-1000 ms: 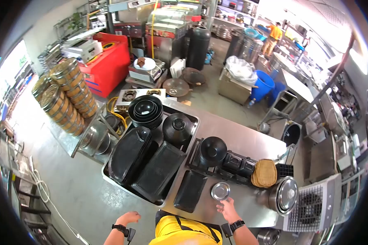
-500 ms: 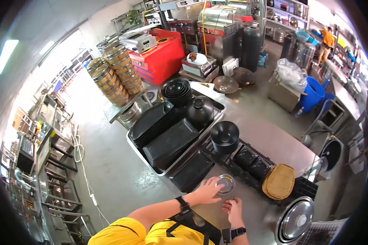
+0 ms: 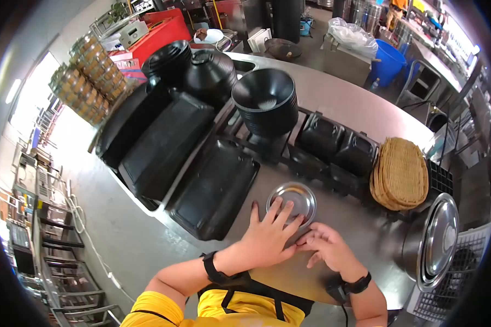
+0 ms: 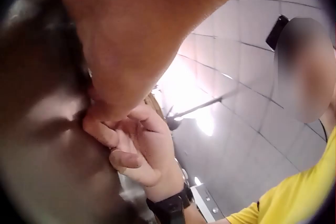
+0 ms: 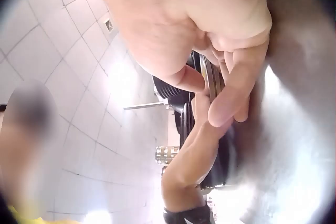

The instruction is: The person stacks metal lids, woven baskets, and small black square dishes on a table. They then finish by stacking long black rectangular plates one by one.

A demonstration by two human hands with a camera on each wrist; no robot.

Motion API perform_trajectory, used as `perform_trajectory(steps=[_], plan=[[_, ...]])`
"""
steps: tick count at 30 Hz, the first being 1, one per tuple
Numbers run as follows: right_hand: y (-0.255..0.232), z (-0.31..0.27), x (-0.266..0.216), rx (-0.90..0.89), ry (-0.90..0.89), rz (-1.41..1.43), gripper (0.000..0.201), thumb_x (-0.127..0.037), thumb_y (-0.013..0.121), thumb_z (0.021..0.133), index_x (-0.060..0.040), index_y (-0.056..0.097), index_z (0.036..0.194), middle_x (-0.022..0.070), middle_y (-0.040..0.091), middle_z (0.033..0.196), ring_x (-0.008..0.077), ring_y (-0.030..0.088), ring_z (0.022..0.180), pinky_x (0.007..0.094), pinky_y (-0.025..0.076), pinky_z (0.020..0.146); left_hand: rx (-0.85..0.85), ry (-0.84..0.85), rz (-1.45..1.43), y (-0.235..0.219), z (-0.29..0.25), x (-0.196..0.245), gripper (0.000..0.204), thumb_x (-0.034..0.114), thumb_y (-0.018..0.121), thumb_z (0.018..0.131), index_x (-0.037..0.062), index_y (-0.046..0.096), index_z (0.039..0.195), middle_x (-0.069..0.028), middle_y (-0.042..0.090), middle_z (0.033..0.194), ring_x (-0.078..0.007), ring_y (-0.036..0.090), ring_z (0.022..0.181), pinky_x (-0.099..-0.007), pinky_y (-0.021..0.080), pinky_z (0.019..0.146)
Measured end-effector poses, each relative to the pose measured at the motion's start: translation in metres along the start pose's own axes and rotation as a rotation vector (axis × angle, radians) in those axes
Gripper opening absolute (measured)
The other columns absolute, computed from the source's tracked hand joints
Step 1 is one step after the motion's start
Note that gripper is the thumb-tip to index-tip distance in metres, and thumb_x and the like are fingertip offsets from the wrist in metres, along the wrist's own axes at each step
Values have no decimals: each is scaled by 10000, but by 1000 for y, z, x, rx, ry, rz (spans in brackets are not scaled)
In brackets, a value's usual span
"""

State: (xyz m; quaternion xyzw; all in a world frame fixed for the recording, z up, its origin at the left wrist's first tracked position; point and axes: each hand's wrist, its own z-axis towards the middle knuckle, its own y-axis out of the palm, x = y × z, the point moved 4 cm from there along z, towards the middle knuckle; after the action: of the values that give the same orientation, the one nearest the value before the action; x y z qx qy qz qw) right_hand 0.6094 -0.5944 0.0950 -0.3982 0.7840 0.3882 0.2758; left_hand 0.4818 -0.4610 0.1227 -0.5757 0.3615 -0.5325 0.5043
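Observation:
A small round metal dish with a shiny rim lies on the steel table, just right of a black rectangular tray. My left hand reaches over it from the near side, fingers spread and mostly straight across its middle. At the dish's near right edge is my right hand, its fingers loosely bent and close to the left thumb. Layered metal rims show behind the right thumb and fingers in the right wrist view. The left wrist view shows the right hand beyond the left palm, which hides the dish.
Behind the dish stand stacked black bowls and square black containers on a dark rack. Woven mats and a lidded metal pot are at the right. A large tray of black dishware sits left.
My left hand came from the left side onto the dish and now lies further over it. The right hand drew back, then returned to the rim. The head view has moved closer.

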Motion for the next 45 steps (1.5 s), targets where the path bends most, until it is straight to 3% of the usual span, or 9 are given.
perform_trajectory(steps=[6, 9, 13, 15, 17, 23, 31, 40, 45], plan=[[-18, 3, -2, -343, -76, 226, 423, -148, 491, 1049, 22, 387, 1422, 228, 585, 1306, 370, 608, 1233, 514, 608, 850, 146, 56, 198, 11, 1, 5, 711, 506, 624, 842, 128, 512, 1434, -219, 441, 1466, -457, 405, 1359, -798, 323, 984], [-19, 3, 0, -455, -103, 328, 405, -163, 478, 1056, 15, 408, 1413, 240, 572, 1338, 382, 594, 1251, 571, 574, 916, 45, 88, 307, 9, 8, 3, 715, 526, 603, 865, 115, 497, 1440, -212, 457, 1446, -460, 428, 1337, -785, 314, 1012], [-13, -8, -2, -356, -231, 83, 322, -186, 473, 1061, 8, 473, 1317, 219, 610, 1254, 379, 615, 1219, 535, 589, 907, -291, 41, 200, -16, 32, -8, 691, 537, 680, 838, 188, 517, 1412, -166, 453, 1414, -414, 361, 1397, -768, 245, 1073], [-10, -11, -5, -343, -241, 64, 275, -186, 486, 1058, -3, 496, 1262, 194, 628, 1195, 369, 637, 1177, 509, 600, 889, -217, 83, 257, -26, 43, -16, 786, 506, 774, 778, 208, 467, 1437, -160, 411, 1443, -423, 218, 1471, -765, 241, 1080], [-10, -11, -3, -351, -229, 56, 251, -182, 517, 1047, -10, 515, 1230, 159, 635, 1150, 344, 655, 1135, 494, 606, 869, -117, -22, 215, -32, 45, -16, 905, 518, 810, 740, 215, 405, 1490, -202, 335, 1520, -474, 217, 1467, -714, 284, 1104], [-33, -20, -13, -214, -311, -50, 286, -202, 572, 1021, -39, 510, 1247, 115, 635, 1091, 271, 674, 1032, 459, 605, 819, -244, -83, 130, -8, 60, -14, 1057, 541, 820, 727, 236, 268, 1575, -263, 212, 1598, -526, 286, 1423, -566, 351, 1144], [-44, -19, -15, -23, -381, 23, 474, -239, 620, 984, -50, 385, 1350, 126, 540, 1117, 249, 666, 935, 417, 616, 733, -363, 113, 96, -10, 85, 20, 1070, 478, 869, 638, 263, 335, 1540, -240, 363, 1438, -538, 411, 1276, -578, 433, 1057], [-37, -23, -17, 197, -356, -148, 489, -204, 645, 981, 1, 365, 1326, 145, 584, 1042, 201, 658, 732, 330, 600, 584, -149, 295, -99, 3, 79, 20, 933, 489, 846, 657, 230, 480, 1475, -200, 392, 1438, -441, 386, 1334, -552, 345, 1101], [-38, -23, -17, 191, -294, -117, 447, -203, 622, 989, -38, 389, 1334, 138, 589, 1053, 216, 685, 775, 335, 607, 596, -11, 342, -201, 1, 75, 12, 804, 484, 835, 695, 235, 561, 1409, -202, 449, 1399, -430, 431, 1322, -535, 362, 1080]])
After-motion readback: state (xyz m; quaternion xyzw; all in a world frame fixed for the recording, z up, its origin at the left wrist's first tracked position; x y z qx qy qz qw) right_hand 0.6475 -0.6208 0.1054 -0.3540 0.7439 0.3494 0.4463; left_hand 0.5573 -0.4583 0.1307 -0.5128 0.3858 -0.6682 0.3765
